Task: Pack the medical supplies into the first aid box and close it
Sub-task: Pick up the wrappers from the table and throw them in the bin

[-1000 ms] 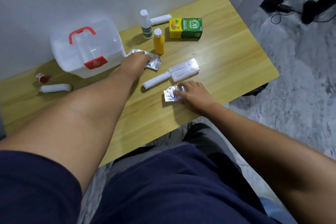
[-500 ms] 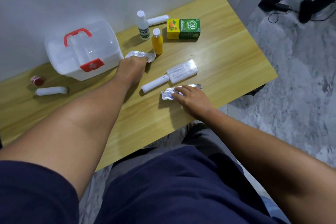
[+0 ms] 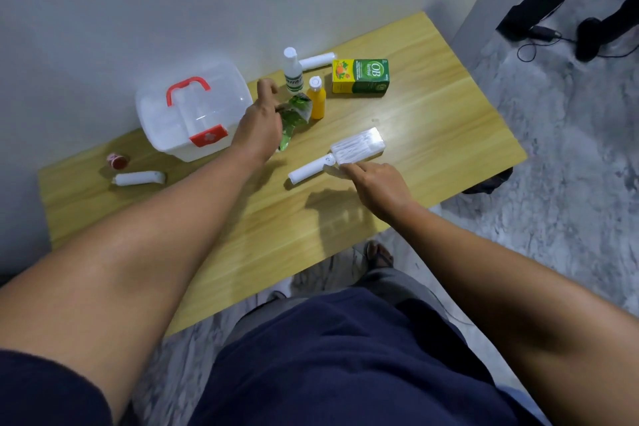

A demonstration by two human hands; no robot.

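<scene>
The translucent white first aid box (image 3: 193, 111), with a red handle and red latch, stands shut at the table's back left. Just right of it my left hand (image 3: 259, 124) holds a green and silver blister strip (image 3: 292, 117) lifted off the wood. My right hand (image 3: 377, 183) hovers above the table near the front, its fingers closed on a silver foil strip (image 3: 340, 172) that is almost hidden beneath them. Loose supplies include a white roll (image 3: 311, 168), a clear pack of cotton swabs (image 3: 358, 145), an orange bottle (image 3: 317, 102), a white spray bottle (image 3: 293, 74) and a green and yellow carton (image 3: 360, 76).
The wooden table (image 3: 432, 135) stands against a white wall. Another white roll (image 3: 316, 60) lies behind the spray bottle. At the left end are a white tube (image 3: 138, 178) and a small red item (image 3: 118, 161). Grey floor and black cables lie to the right.
My left hand has lifted its blister strip and turned it, green side showing now. My right hand has raised the foil strip off the table and shifted right, toward the swab pack.
</scene>
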